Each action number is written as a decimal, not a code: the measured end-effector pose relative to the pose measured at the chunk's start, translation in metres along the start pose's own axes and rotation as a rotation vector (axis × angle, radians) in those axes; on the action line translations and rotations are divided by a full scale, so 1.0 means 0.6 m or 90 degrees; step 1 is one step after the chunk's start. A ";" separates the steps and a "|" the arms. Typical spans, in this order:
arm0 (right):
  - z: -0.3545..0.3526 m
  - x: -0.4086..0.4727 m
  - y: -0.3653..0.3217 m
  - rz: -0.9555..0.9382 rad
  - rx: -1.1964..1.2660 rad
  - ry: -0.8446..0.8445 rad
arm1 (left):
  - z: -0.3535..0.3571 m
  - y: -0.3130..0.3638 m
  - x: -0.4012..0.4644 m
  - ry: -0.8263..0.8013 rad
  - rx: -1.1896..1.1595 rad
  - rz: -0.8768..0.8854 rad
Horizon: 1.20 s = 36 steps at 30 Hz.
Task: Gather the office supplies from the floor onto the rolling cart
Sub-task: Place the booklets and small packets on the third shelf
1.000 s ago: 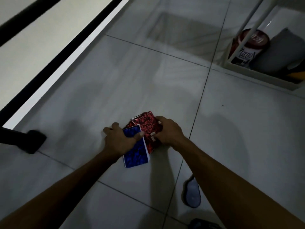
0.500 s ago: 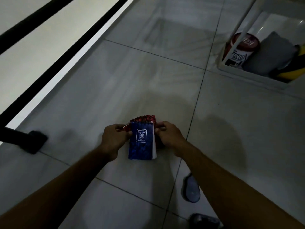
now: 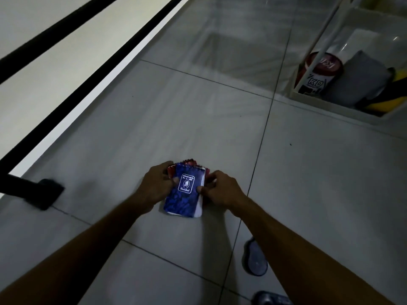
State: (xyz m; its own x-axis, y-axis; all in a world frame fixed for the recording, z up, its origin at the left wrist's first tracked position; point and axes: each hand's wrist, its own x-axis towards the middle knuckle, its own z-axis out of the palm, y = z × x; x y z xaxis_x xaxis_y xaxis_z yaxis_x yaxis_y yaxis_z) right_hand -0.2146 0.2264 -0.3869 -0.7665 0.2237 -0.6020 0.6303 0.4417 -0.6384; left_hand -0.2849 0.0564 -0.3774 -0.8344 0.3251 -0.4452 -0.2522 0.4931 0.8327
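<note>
Both hands, left hand (image 3: pixel 155 187) and right hand (image 3: pixel 221 190), are pinching a blue notepad (image 3: pixel 184 194) stacked on a red notepad (image 3: pixel 191 162) at lower centre, each grip curled round the stack's edges.

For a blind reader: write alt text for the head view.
Both hands, left hand and right hand, hold a blue notepad stacked on a red notepad above grey floor tiles; a white cart stands at upper right.
</note>
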 end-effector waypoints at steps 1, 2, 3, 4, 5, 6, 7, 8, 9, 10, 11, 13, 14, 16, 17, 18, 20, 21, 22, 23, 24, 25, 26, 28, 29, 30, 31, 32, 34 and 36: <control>0.000 -0.001 -0.005 0.001 -0.031 -0.013 | -0.001 0.002 0.005 -0.016 0.058 -0.003; 0.000 -0.001 -0.010 0.005 -0.060 -0.023 | 0.000 0.000 0.011 -0.018 0.114 0.006; 0.003 0.002 -0.012 0.004 -0.078 -0.013 | 0.002 0.001 0.012 -0.012 0.162 -0.001; 0.006 0.005 -0.013 0.004 -0.082 0.003 | 0.005 -0.008 0.017 0.012 0.178 -0.019; 0.011 0.007 -0.015 -0.011 -0.078 0.017 | 0.009 -0.009 0.015 0.041 0.165 -0.079; 0.018 0.008 -0.018 -0.025 -0.053 0.011 | 0.011 -0.015 0.015 0.063 0.130 -0.136; 0.025 0.008 -0.020 -0.036 -0.013 0.002 | 0.011 -0.018 0.018 0.051 0.070 -0.179; 0.033 0.011 -0.020 -0.028 0.022 -0.004 | 0.010 -0.018 0.020 0.027 0.011 -0.196; 0.037 0.014 -0.019 -0.016 0.051 0.000 | 0.009 -0.011 0.017 0.003 -0.036 -0.200; 0.037 0.015 -0.019 -0.008 0.082 0.011 | 0.007 -0.008 0.018 -0.013 -0.065 -0.193; 0.036 0.016 -0.018 0.000 0.129 0.023 | 0.004 -0.003 0.017 -0.025 -0.081 -0.186; 0.034 0.020 -0.018 0.040 0.249 0.022 | -0.001 0.002 0.017 -0.060 -0.106 -0.175; 0.035 0.020 -0.019 0.061 0.292 0.004 | -0.002 0.002 0.017 -0.078 -0.112 -0.174; 0.045 0.021 -0.023 0.074 0.313 -0.015 | -0.003 0.002 0.017 -0.098 -0.097 -0.167; 0.052 0.020 -0.025 0.067 0.314 -0.011 | -0.004 0.000 0.018 -0.104 -0.090 -0.165; 0.057 0.019 -0.026 0.064 0.309 -0.001 | -0.005 -0.002 0.016 -0.108 -0.088 -0.163; 0.060 0.016 -0.028 0.050 0.303 0.021 | -0.009 0.001 0.013 -0.108 -0.100 -0.165; 0.059 0.018 -0.027 0.037 0.316 0.019 | -0.009 0.003 0.011 -0.109 -0.116 -0.169; 0.055 0.017 -0.028 0.026 0.335 0.008 | -0.009 0.007 0.010 -0.109 -0.137 -0.171; 0.048 0.015 -0.029 0.017 0.348 -0.003 | -0.008 0.014 0.008 -0.107 -0.150 -0.172; 0.037 0.014 -0.031 0.009 0.350 -0.009 | -0.007 0.024 0.010 -0.099 -0.159 -0.168; 0.026 0.015 -0.033 0.000 0.350 -0.011 | -0.006 0.036 0.012 -0.088 -0.161 -0.162; 0.013 0.014 -0.035 -0.005 0.356 -0.005 | -0.006 0.047 0.014 -0.075 -0.153 -0.153; -0.023 0.013 -0.039 -0.005 0.379 0.027 | -0.009 0.072 0.028 -0.043 -0.081 -0.119; -0.045 0.013 -0.039 -0.003 0.394 0.045 | -0.010 0.083 0.037 -0.030 -0.036 -0.096; -0.069 0.012 -0.040 -0.005 0.404 0.057 | -0.012 0.096 0.046 -0.018 0.004 -0.070; -0.092 0.011 -0.042 -0.011 0.407 0.070 | -0.014 0.110 0.053 -0.009 0.030 -0.052; -0.120 0.010 -0.044 -0.021 0.406 0.082 | -0.014 0.129 0.062 -0.003 0.044 -0.037; -0.175 0.012 -0.047 -0.033 0.407 0.103 | -0.007 0.168 0.082 0.005 0.063 -0.011; -0.231 0.013 -0.054 -0.046 0.399 0.122 | 0.003 0.211 0.098 0.017 0.075 0.021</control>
State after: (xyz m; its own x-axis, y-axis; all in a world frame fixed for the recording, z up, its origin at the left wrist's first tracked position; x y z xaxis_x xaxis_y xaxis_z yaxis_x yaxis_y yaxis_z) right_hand -0.2581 0.3343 -0.3040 -0.7815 0.3885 -0.4883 0.4844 -0.1156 -0.8672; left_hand -0.3650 0.1397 -0.2989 -0.8543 0.3214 -0.4086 -0.1673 0.5741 0.8015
